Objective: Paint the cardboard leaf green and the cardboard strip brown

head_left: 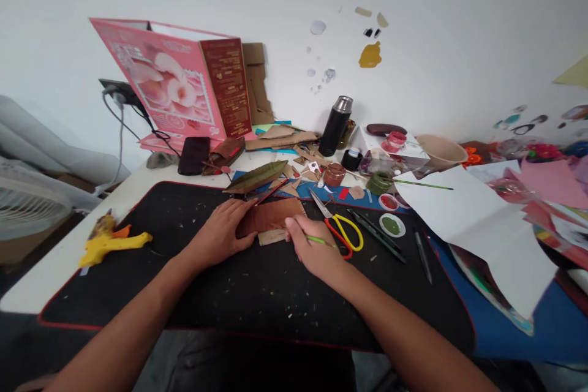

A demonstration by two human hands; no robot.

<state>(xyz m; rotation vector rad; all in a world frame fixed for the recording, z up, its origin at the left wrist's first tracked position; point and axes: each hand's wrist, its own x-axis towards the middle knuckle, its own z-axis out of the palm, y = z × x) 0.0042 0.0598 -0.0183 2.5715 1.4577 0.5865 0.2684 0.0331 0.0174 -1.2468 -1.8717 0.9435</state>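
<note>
A small piece of cardboard, mostly painted brown with a bare strip along its near edge, lies on the black mat. My left hand grips its left end, thumb at the near side and fingers at the far side. In my right hand is a thin green-handled paintbrush, pinched over the cardboard's right part; its tip is hidden by the fingers. Just right of that hand lie scissors with red and yellow handles. A thin dark red stick rests behind the cardboard.
A yellow glue gun sits at left. Behind are a phone, a leaf-like green piece, cardboard scraps, a black thermos and paint jars. Green paint, pens and white paper lie to the right.
</note>
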